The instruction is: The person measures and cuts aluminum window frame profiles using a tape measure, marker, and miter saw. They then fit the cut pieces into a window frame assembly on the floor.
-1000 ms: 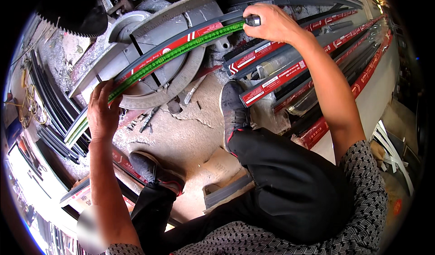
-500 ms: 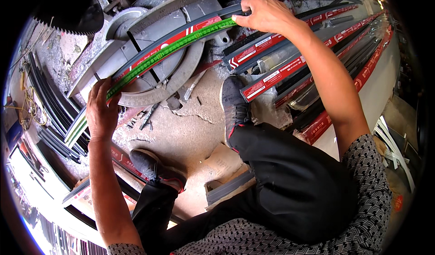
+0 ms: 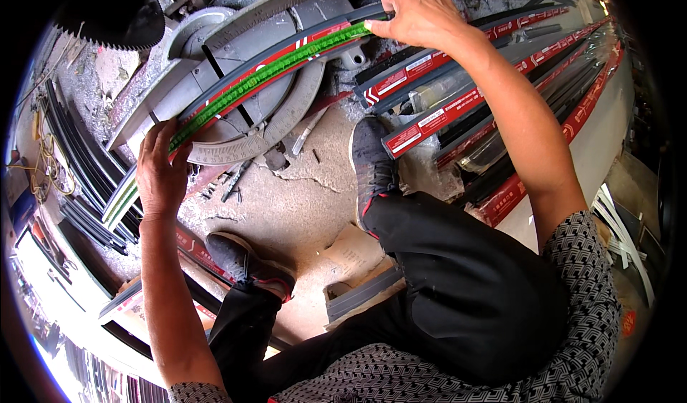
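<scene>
A long dark strip of profile with red and bright green printed film (image 3: 266, 81) lies slantwise over the grey base of a mitre saw (image 3: 247, 142). At its lower left my left hand (image 3: 162, 170) is closed around it, and a pale, green-edged end (image 3: 120, 204) sticks out past that hand. My right hand (image 3: 422, 18) grips the upper right part, thumb on the near edge and fingers over the far side. The saw's toothed blade (image 3: 132, 20) is raised at the upper left, apart from the strip.
Several red-labelled profiles (image 3: 440, 120) lie bundled to the right. Black strips (image 3: 79, 145) are heaped at the left beside a yellow cord (image 3: 46, 167). A brush (image 3: 308, 131) and dark scraps lie on the dusty floor before the saw, near my shoes (image 3: 372, 159).
My right hand and the strip's right end have shifted up slightly. Both hands keep their hold, and my left hand stays in nearly the same place.
</scene>
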A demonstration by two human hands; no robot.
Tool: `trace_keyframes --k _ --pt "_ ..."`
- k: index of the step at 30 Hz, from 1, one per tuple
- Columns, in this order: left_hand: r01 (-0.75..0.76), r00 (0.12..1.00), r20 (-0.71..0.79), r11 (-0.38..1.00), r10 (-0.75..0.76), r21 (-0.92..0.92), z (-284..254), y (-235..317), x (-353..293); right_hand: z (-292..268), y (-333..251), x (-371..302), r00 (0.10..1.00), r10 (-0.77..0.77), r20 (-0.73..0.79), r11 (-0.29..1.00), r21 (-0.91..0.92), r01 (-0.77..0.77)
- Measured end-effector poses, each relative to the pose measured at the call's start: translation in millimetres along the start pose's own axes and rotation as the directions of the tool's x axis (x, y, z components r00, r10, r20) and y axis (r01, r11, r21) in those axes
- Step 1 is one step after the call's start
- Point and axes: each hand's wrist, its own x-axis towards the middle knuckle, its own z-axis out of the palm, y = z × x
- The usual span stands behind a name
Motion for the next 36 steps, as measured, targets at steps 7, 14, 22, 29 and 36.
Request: trace_keyframes --k 7,14,22,29,36 --pt "-0.002 1.0 0.001 1.0 0.002 -0.01 -1 2 1 -5 -6 -2 1.0 0.01 0.02 1.0 0.01 -0.01" --pt "-0.006 1.0 -0.006 1.0 0.006 -0.008 0 0 0 -4 -5 -1 1.0 0.013 0.015 1.0 -0.001 -0.013" --pt "0.01 1.0 0.006 1.0 -0.01 -0.003 -1 2 0 -7 -6 4 0.995 0.039 0.095 0.999 -0.003 -0.039" --pt "0.01 1.0 0.006 1.0 -0.01 0.002 1 1 0 -3 -3 3 0.998 0.02 0.052 0.999 -0.035 -0.018" --pt "-0.01 1.0 0.009 1.0 0.01 0.016 -2 0 -1 -12 -10 3 0.993 0.05 0.104 0.998 -0.037 -0.046"
